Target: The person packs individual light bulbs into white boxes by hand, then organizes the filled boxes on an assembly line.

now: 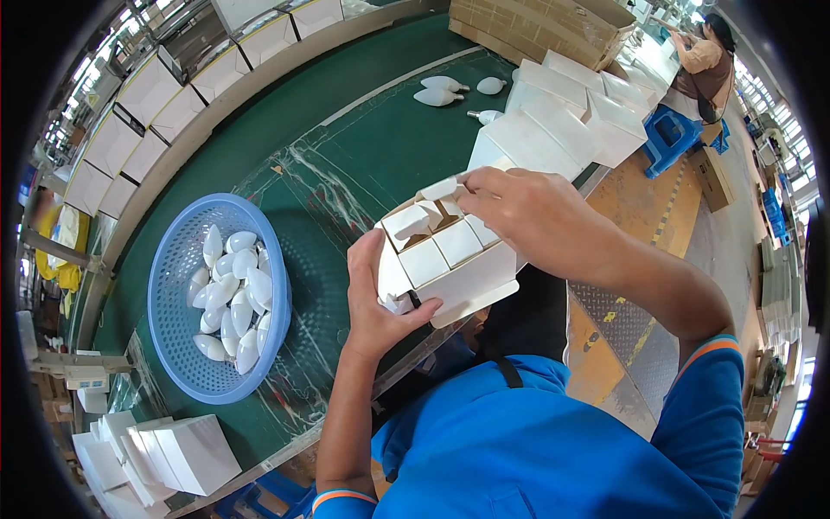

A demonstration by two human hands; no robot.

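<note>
My left hand grips the near side of a white cardboard carton that holds several small white boxes, held above the edge of the green table. My right hand reaches over the carton's top, fingertips pinching a small box flap at its far corner. A blue plastic basket full of white candle-shaped bulbs sits on the table to the left.
Loose bulbs lie at the far end of the table beside stacked white boxes. Brown cartons stand behind them. Flat white boxes are piled near left. Another person works at the far right.
</note>
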